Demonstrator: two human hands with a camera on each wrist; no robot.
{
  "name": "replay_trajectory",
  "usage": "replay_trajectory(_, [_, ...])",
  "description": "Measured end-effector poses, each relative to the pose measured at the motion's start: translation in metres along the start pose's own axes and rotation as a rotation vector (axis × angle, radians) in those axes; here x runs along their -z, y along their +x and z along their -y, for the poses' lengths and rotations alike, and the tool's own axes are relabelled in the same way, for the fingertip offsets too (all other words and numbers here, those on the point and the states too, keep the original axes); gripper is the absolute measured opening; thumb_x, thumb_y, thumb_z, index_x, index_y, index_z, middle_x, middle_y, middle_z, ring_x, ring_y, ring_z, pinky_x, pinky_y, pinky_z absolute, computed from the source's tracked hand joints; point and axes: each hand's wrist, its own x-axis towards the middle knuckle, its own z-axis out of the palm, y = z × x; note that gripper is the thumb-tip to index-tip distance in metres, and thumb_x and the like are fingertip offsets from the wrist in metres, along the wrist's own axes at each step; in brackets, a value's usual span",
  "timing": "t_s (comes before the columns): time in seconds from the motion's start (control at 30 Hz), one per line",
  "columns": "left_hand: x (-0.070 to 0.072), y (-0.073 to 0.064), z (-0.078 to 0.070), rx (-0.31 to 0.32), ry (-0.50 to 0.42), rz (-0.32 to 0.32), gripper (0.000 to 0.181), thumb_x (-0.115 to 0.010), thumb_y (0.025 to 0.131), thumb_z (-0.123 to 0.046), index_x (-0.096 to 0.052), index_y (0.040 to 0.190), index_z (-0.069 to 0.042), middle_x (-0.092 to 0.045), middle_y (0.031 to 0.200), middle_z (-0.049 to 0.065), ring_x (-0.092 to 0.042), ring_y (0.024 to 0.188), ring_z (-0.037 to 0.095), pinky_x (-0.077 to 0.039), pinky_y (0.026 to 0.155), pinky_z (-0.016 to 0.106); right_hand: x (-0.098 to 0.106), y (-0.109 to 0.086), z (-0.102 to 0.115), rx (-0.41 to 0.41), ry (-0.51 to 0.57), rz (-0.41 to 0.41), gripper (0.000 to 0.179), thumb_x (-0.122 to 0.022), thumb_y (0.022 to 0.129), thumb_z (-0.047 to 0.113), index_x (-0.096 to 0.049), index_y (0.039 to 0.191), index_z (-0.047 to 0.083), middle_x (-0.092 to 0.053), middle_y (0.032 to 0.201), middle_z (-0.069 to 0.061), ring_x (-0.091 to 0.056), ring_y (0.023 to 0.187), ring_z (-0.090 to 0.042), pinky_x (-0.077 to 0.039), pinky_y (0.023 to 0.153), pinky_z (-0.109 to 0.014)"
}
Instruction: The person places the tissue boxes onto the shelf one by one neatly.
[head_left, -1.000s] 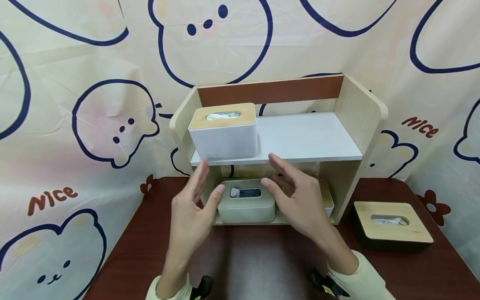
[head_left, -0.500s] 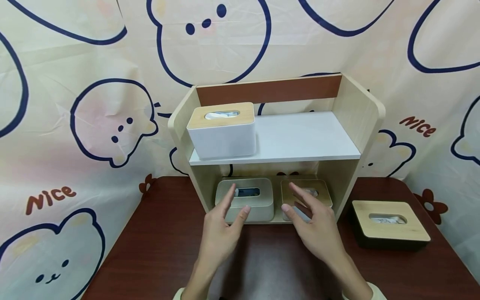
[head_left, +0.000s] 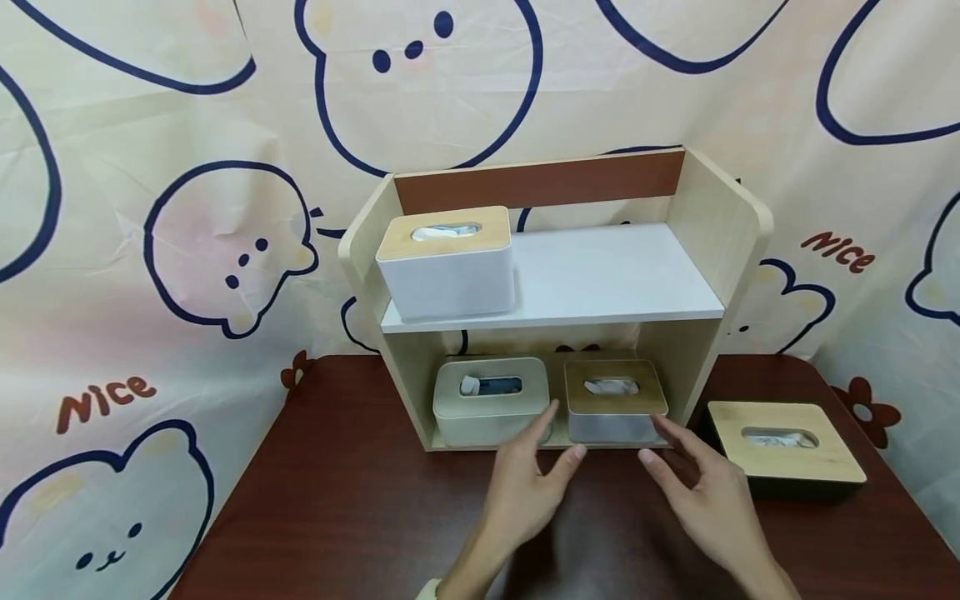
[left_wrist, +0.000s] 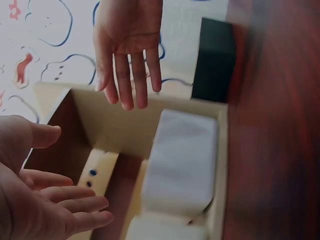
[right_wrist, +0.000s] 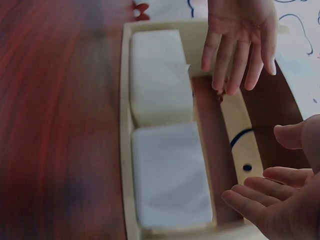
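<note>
Both hands are held out, palms toward each other, with nothing between them. My left hand point(head_left: 525, 483) is nearest the gap between a pale green tissue box point(head_left: 491, 425) and a white tissue box with a wooden lid point(head_left: 615, 429), both on the lower shelf. Over by the white box's right front corner is my right hand point(head_left: 708, 500), fingers extended. In the left wrist view the right hand point(left_wrist: 132, 55) hangs opposite the left hand point(left_wrist: 45, 195), fingers straight. The right wrist view has the fronts of the green box point(right_wrist: 160, 75) and the white box point(right_wrist: 170, 175).
A two-tier wooden shelf unit point(head_left: 731, 225) stands on the dark red table point(head_left: 315, 500). Its upper white board point(head_left: 615, 267) bears a larger white tissue box with a wooden lid point(head_left: 450, 279) at left. A black tissue box with a wooden lid point(head_left: 787, 467) sits right of the unit.
Both hands have moved right and down toward the table, away from the green box to either side of the lower white box's front. The boxes have stayed where they were.
</note>
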Motion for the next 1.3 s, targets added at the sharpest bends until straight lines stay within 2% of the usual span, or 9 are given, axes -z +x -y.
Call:
replay_trajectory(0.2, [-0.029, 0.001, -0.007, 0.018, -0.016, 0.074, 0.065, -0.072, 0.104, -0.033, -0.052, 0.158, -0.001, -0.059, 0.156, 0.015, -0.059, 0.144, 0.031, -0.05, 0.12, 0.048, 0.023, 0.002, -0.031, -0.07, -0.049, -0.001, 0.055, -0.073, 0.104, 0.037, -0.062, 0.152, 0.013, -0.066, 0.15, -0.018, -0.06, 0.118, 0.013, -0.047, 0.081, 0.003])
replay_trajectory(0.43, [-0.068, 0.0, -0.016, 0.025, -0.041, 0.138, 0.066, -0.072, 0.104, -0.036, -0.053, 0.157, -0.003, -0.059, 0.157, 0.009, -0.059, 0.144, 0.022, -0.051, 0.118, 0.037, 0.058, 0.002, -0.07, -0.221, -0.114, -0.037, 0.062, -0.071, 0.105, 0.043, -0.057, 0.156, 0.012, -0.059, 0.152, -0.029, -0.042, 0.091, 0.037, -0.046, 0.065, 0.001])
replay_trajectory(0.5, [-0.078, -0.001, -0.019, 0.019, -0.032, 0.149, 0.066, -0.073, 0.104, -0.037, -0.054, 0.157, -0.004, -0.06, 0.156, 0.008, -0.059, 0.143, 0.02, -0.052, 0.117, 0.034, 0.065, 0.003, -0.077, -0.272, -0.144, -0.05, 0.066, -0.069, 0.105, 0.046, -0.055, 0.157, 0.01, -0.058, 0.153, -0.031, -0.06, 0.096, 0.025, -0.045, 0.061, 0.001])
replay_trajectory(0.57, [-0.087, -0.003, -0.022, 0.011, -0.031, 0.163, 0.066, -0.072, 0.104, -0.038, -0.053, 0.158, -0.005, -0.059, 0.157, 0.007, -0.059, 0.144, 0.019, -0.052, 0.117, 0.032, 0.07, 0.004, -0.083, -0.318, -0.179, -0.065, 0.07, -0.068, 0.105, 0.048, -0.052, 0.159, 0.007, -0.055, 0.153, -0.034, -0.076, 0.108, -0.003, -0.055, 0.061, -0.008])
replay_trajectory(0.7, [-0.104, -0.005, -0.027, -0.004, -0.02, 0.199, 0.07, -0.071, 0.104, -0.041, -0.05, 0.159, -0.004, -0.056, 0.16, 0.008, -0.058, 0.144, 0.017, -0.053, 0.115, 0.029, 0.076, 0.006, -0.094, -0.41, -0.255, -0.075, 0.08, -0.066, 0.106, 0.05, -0.041, 0.163, 0.0, -0.047, 0.156, -0.041, -0.057, 0.127, -0.064, -0.065, 0.08, -0.048])
replay_trajectory(0.8, [-0.115, -0.005, -0.029, -0.002, 0.001, 0.228, 0.075, -0.071, 0.104, -0.044, -0.046, 0.161, -0.004, -0.052, 0.163, 0.009, -0.055, 0.146, 0.018, -0.052, 0.115, 0.029, 0.081, 0.007, -0.101, -0.509, -0.309, -0.054, 0.089, -0.064, 0.105, 0.054, -0.031, 0.167, 0.0, -0.038, 0.161, -0.042, -0.051, 0.132, -0.066, -0.053, 0.099, -0.067])
replay_trajectory(0.93, [-0.129, -0.004, -0.031, 0.034, 0.012, 0.29, 0.083, -0.072, 0.101, -0.051, -0.04, 0.166, -0.011, -0.044, 0.17, 0.006, -0.05, 0.152, 0.02, -0.05, 0.118, 0.03, 0.09, 0.006, -0.115, -0.582, -0.353, -0.029, 0.099, -0.066, 0.104, 0.055, -0.019, 0.169, -0.003, -0.03, 0.163, -0.044, -0.044, 0.137, -0.066, -0.045, 0.108, -0.076])
replay_trajectory(1.13, [-0.152, 0.0, -0.034, 0.118, 0.047, 0.41, 0.094, -0.072, 0.098, -0.06, -0.027, 0.172, -0.024, -0.027, 0.177, -0.004, -0.042, 0.157, 0.02, -0.05, 0.118, 0.035, 0.105, 0.005, -0.151, -0.568, -0.387, 0.096, 0.123, -0.067, 0.099, 0.062, 0.006, 0.165, -0.012, 0.0, 0.168, -0.045, -0.018, 0.15, -0.069, -0.028, 0.115, -0.083])
replay_trajectory(1.3, [-0.171, 0.006, -0.035, 0.137, 0.078, 0.447, 0.097, -0.074, 0.096, -0.059, -0.028, 0.172, -0.021, -0.029, 0.176, -0.002, -0.042, 0.157, 0.018, -0.049, 0.119, 0.032, 0.11, 0.005, -0.177, -0.564, -0.363, 0.19, 0.139, -0.076, 0.093, 0.062, 0.017, 0.161, -0.016, 0.01, 0.165, -0.048, -0.012, 0.15, -0.071, -0.027, 0.114, -0.085])
